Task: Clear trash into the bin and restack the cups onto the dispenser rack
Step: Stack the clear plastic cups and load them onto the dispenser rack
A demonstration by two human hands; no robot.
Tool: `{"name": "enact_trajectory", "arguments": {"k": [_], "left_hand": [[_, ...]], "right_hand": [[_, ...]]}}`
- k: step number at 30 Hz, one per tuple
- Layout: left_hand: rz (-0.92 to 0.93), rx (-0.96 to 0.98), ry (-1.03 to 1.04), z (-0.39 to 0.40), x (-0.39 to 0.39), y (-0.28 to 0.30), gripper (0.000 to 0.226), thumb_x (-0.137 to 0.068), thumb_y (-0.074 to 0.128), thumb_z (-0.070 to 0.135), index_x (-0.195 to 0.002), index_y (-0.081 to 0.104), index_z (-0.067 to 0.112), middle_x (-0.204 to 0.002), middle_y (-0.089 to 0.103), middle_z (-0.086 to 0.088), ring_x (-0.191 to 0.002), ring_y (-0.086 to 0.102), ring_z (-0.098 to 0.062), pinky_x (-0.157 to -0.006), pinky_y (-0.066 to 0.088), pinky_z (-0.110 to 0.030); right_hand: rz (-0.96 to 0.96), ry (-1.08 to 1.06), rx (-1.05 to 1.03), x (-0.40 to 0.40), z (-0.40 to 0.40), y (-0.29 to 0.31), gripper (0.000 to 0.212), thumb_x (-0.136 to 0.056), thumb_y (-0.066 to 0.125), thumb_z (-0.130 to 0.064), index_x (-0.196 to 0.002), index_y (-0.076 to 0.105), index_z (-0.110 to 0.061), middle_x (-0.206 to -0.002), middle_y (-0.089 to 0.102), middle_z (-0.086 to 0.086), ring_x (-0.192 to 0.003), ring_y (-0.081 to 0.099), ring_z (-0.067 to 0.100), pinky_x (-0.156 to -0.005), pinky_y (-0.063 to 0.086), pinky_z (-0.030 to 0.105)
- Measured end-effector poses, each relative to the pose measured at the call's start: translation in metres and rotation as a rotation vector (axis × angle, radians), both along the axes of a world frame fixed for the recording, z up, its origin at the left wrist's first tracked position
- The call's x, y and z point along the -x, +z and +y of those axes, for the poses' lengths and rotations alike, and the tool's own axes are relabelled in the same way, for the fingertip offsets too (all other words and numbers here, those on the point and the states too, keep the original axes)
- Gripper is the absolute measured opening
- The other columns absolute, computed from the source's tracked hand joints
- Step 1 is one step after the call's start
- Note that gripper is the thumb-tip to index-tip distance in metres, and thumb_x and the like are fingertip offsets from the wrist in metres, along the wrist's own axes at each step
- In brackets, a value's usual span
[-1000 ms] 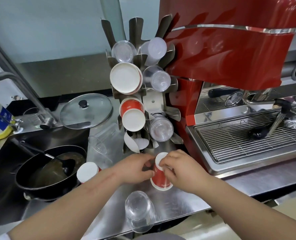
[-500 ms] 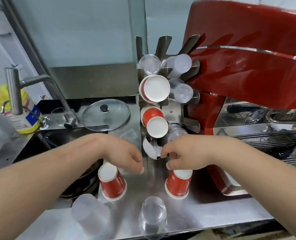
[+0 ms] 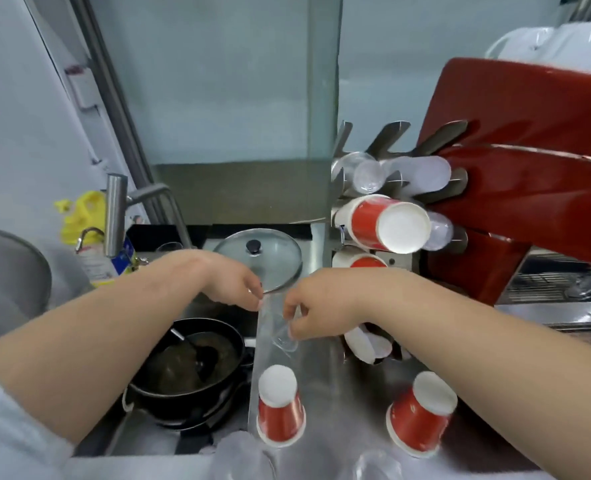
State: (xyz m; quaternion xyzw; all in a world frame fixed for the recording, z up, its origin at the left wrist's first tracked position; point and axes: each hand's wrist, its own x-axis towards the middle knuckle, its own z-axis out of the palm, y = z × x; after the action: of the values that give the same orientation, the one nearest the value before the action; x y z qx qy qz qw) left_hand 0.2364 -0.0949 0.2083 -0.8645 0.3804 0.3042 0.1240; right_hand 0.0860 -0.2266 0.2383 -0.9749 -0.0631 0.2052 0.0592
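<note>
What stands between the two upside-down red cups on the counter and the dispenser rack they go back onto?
Mainly the person's right forearm, which crosses above the counter between the right red cup and the rack. The left red cup has bare steel towards the rack, with the same arm overhead.

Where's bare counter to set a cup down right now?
Best patch: steel counter between the two upside-down red cups, left one and right one. Crowded elsewhere: the left hand and right hand work over a clear cup, the rack fills the back right, and the pan sits in the sink.
</note>
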Motion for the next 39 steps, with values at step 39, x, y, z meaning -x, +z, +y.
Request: {"name": "enact_trajectory", "arguments": {"k": [39], "left_hand": [[0.718,0.889,0.648,-0.025,-0.068,-0.208,0.025,-0.089,0.068,0.028,-0.112,0.060,0.033,-0.110,0.068,-0.002,-0.093,0.064,-0.013,-0.087,0.050,-0.027]], "right_hand": [[-0.217,-1.286,-0.877,-0.118,-0.011,-0.206,0.035,-0.073,0.073,-0.022,-0.102,0.054,-0.014,-0.095,0.067,0.003,-0.087,0.064,0.023,-0.077,0.052,0.032]]}}
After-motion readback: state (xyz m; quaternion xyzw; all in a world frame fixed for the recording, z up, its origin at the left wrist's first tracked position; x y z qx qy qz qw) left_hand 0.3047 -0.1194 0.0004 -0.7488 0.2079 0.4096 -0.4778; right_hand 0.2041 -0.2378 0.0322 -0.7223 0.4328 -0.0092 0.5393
